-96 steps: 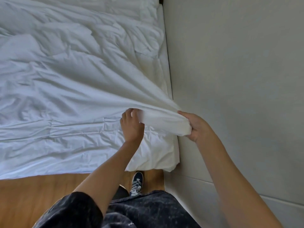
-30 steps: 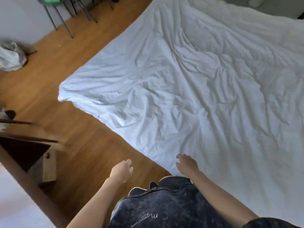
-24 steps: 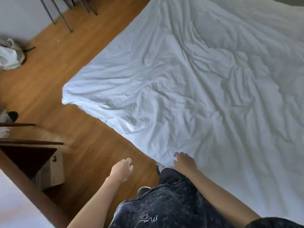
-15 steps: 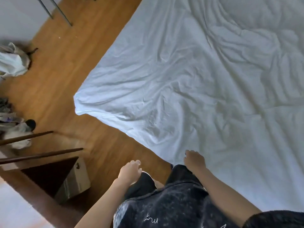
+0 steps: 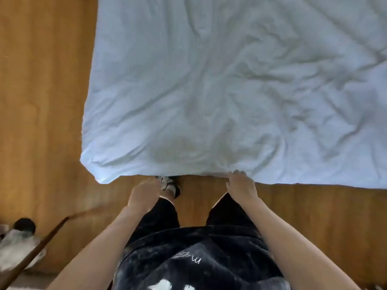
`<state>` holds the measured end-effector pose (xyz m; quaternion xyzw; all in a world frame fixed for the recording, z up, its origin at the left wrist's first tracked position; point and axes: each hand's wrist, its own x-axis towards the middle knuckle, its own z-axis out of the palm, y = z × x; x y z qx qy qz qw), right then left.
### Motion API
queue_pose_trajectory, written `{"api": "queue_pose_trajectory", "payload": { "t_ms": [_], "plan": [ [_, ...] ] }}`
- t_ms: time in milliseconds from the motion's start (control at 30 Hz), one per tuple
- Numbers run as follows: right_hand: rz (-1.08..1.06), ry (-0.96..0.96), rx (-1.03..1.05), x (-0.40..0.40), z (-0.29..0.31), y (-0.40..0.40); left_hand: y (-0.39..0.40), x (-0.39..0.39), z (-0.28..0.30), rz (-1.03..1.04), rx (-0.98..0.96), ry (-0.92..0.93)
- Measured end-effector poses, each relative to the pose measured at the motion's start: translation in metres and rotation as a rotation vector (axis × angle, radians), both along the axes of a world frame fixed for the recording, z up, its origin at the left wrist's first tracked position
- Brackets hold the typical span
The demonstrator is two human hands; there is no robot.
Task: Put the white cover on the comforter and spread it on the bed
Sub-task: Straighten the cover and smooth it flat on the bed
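My arms are bare; I wear a dark mottled top (image 5: pixel 194 262) with pale lettering, black trousers (image 5: pixel 161 214), a white-and-black sneaker (image 5: pixel 170 185).

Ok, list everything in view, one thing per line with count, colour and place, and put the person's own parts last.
covered comforter: one, white, wrinkled, spread over the bed, top and right.
floor: one, brown wood, left and along the near edge.
wooden pole: one, dark brown, slanted, bottom left.
bundle: one, white with a dark part, blurred, bottom left.
shoe: one, dark and white, below the comforter's near edge.
dark clothing: black, bottom centre.
left hand: fingers curled, holding nothing.
right hand: fingers on the comforter's near edge.
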<state>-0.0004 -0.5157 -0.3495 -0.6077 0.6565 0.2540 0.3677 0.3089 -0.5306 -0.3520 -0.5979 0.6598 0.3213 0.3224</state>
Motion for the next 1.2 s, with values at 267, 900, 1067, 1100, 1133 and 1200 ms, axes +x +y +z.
{"api": "queue_pose_trajectory", "payload": {
  "t_ms": [267, 900, 1067, 1100, 1133, 1200],
  "plan": [
    [-0.030, 0.140, -0.110, 0.044, -0.038, -0.007, -0.049, 0.073, -0.017, -0.160, -0.150, 0.084],
    [0.017, 0.221, -0.225, 0.042, -0.081, -0.041, -0.078, 0.067, -0.089, -0.401, -0.363, 0.124],
    [0.125, 0.098, -0.187, 0.039, -0.068, -0.011, -0.069, 0.090, -0.072, -0.490, -0.403, 0.277],
    [0.180, 0.074, -0.170, 0.040, -0.062, -0.003, -0.060, 0.097, -0.067, -0.542, -0.387, 0.311],
    [0.243, 0.059, -0.152, 0.040, -0.056, 0.005, -0.050, 0.102, -0.062, -0.580, -0.366, 0.312],
    [0.366, 0.056, -0.034, 0.044, -0.047, 0.023, -0.027, 0.109, -0.055, -0.616, -0.308, 0.207]
  ]
}}
